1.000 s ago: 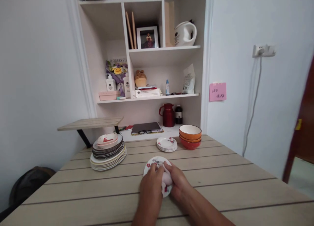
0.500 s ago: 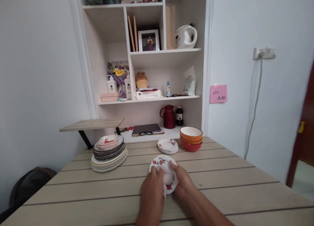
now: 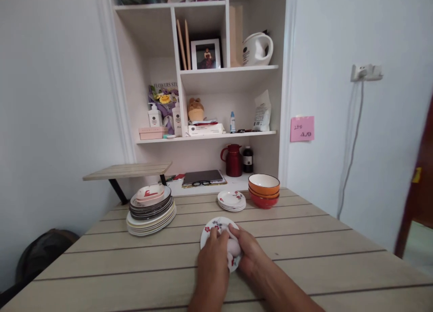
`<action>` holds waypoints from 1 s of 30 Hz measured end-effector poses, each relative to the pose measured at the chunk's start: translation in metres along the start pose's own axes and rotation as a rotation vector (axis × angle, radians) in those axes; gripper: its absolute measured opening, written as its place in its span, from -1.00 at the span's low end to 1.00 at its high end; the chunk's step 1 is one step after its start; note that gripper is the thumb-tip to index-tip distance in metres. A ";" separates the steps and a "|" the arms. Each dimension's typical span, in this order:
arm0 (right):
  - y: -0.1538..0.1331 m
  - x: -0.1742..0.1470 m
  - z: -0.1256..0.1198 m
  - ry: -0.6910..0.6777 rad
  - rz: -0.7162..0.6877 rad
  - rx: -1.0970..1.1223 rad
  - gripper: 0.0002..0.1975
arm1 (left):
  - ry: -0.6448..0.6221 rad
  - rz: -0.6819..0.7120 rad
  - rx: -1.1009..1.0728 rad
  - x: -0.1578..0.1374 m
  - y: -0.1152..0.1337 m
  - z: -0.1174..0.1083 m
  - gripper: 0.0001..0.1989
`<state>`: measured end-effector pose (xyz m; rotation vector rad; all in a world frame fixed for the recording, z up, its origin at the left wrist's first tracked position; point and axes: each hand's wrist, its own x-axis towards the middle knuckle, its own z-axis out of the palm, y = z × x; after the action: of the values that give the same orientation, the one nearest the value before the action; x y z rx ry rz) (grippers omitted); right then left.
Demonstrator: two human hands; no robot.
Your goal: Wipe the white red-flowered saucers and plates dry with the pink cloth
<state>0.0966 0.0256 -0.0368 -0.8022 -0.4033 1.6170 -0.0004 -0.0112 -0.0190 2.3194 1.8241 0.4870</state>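
Observation:
A small white plate (image 3: 205,236) with red flowers and grey leaves is held up above the table, tilted toward me. My right hand (image 3: 248,251) grips its right edge, thumb over the rim and fingers beneath. My left hand (image 3: 214,258) is closed on a bunched white cloth (image 3: 233,247), pressed against the plate's face; whether it is cloth or tissue is hard to tell. Behind the plate is a short stack of matching small plates (image 3: 232,199), and to their right stand stacked orange and red bowls (image 3: 264,192).
On the left, a tall stack of plates (image 3: 152,221) carries small dishes (image 3: 149,193) on top. A low wooden stand (image 3: 126,169) rises behind it. A red jug (image 3: 233,160), a dark bottle (image 3: 247,159) and a laptop (image 3: 203,177) with glasses are at the back, below shelves.
The plate has turned in my right hand and shifted slightly left and down. My left hand with the white cloth has moved a little across its face.

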 end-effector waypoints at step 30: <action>0.002 0.018 0.002 -0.003 0.020 0.101 -0.88 | 0.215 0.513 0.243 0.017 -0.047 0.013 -0.59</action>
<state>0.0932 0.0424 -0.0418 -0.7291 -0.3138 1.6442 -0.0351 0.0176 -0.0436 3.0224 1.4117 0.6258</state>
